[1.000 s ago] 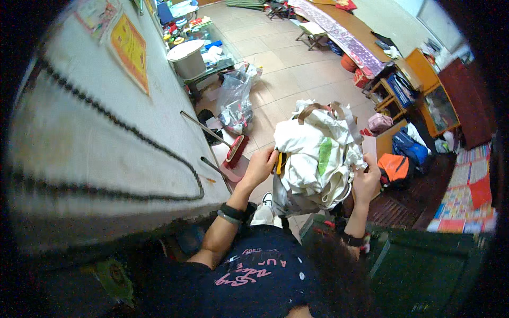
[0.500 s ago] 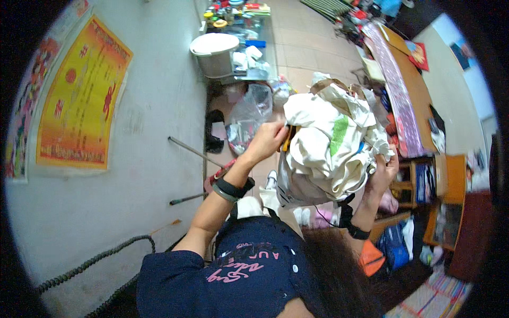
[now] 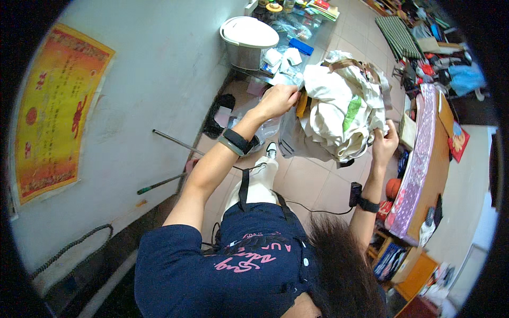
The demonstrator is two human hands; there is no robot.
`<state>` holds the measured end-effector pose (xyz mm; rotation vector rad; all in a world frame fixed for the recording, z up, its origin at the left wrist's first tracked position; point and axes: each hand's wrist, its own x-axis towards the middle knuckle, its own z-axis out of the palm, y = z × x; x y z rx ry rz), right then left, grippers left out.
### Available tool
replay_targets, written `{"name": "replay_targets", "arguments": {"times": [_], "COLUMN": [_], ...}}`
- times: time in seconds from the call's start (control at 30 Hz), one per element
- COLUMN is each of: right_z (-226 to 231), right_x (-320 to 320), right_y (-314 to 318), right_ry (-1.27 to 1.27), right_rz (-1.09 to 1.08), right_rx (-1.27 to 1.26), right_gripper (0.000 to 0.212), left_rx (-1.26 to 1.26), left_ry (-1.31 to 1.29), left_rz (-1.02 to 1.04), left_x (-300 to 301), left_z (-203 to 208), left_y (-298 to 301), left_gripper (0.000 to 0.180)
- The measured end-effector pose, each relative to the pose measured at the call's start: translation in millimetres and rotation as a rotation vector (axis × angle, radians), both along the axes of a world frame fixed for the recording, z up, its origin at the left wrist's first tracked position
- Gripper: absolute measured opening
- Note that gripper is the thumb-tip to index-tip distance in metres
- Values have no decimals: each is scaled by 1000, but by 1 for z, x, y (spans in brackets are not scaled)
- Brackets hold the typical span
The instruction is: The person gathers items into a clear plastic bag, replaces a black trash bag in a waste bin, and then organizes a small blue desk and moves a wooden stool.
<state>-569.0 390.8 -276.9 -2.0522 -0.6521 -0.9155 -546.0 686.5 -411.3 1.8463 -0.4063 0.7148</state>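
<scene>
In front of me I carry a grey-white bag (image 3: 291, 138) heaped with crumpled white cloth (image 3: 326, 114). A green patch (image 3: 352, 113) shows on the cloth, and brown and grey strips lie at its far side. My left hand (image 3: 280, 100) is closed at the bag's left edge, next to a yellow-orange piece (image 3: 301, 104). At the right edge my right hand (image 3: 385, 142) is closed too, its fingers pinching the rim and cloth there. The cloth hides most of the bag's inside.
A lidded white bucket (image 3: 249, 47) stands on a cluttered glass table (image 3: 318, 34) ahead left. Two poles (image 3: 177, 142) lean by the left wall. A long table with a shiny purple cover (image 3: 416, 159) runs along the right. Tiled floor (image 3: 313, 185) lies below; a striped mat (image 3: 398, 37) is farther off.
I have stepped forward and my view has turned. The bag of cloth is now farther from my body, with both hands still holding its sides.
</scene>
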Motion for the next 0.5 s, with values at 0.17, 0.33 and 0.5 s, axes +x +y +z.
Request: {"name": "replay_targets", "arguments": {"times": [0.17,0.33,0.5], "right_z": [-13,-62,-132], "right_x": [-14,0,52], "right_y": [9,21,17], "right_ry": [27,168,234], "right_rz": [-52,-69,-179], "right_rx": [-77,-138,-310], "right_gripper": [7,11,16], "left_rx": [9,-73,-247], "left_ry": [91,232,228], "left_rz": [144,107,51], "left_x": [-23,-55,9], "left_z": [-15,-63,-157], "left_y": [-27,-22,-53], "left_gripper": [21,20,18]}}
